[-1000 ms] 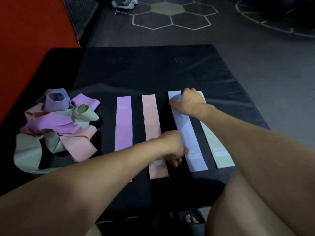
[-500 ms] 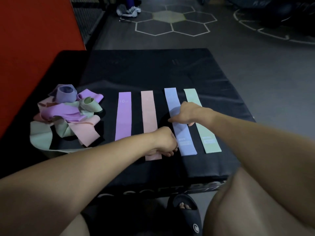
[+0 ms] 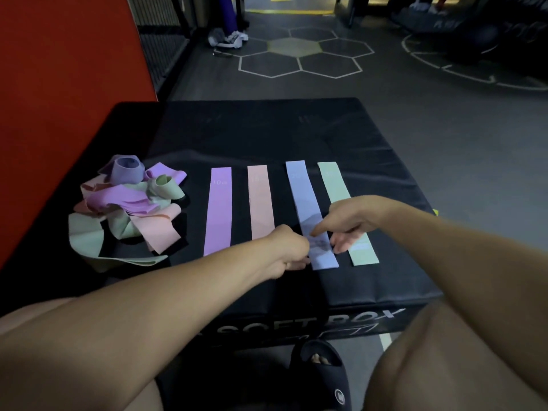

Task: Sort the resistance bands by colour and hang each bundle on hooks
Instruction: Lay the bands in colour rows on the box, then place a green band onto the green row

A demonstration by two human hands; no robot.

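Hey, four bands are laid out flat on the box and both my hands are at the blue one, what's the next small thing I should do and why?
Probably reach your left hand to the tangled pile for another band. The blue band already lies flat between the peach band and green band, and your right hand is loose over its near end, while the pile remains mixed.

The flat pink-purple elastic resistance band (image 3: 218,209) is showing white "10" print near its far end. The black padded box (image 3: 296,137) is displaying pale "SOFT BOX" lettering along its front face.
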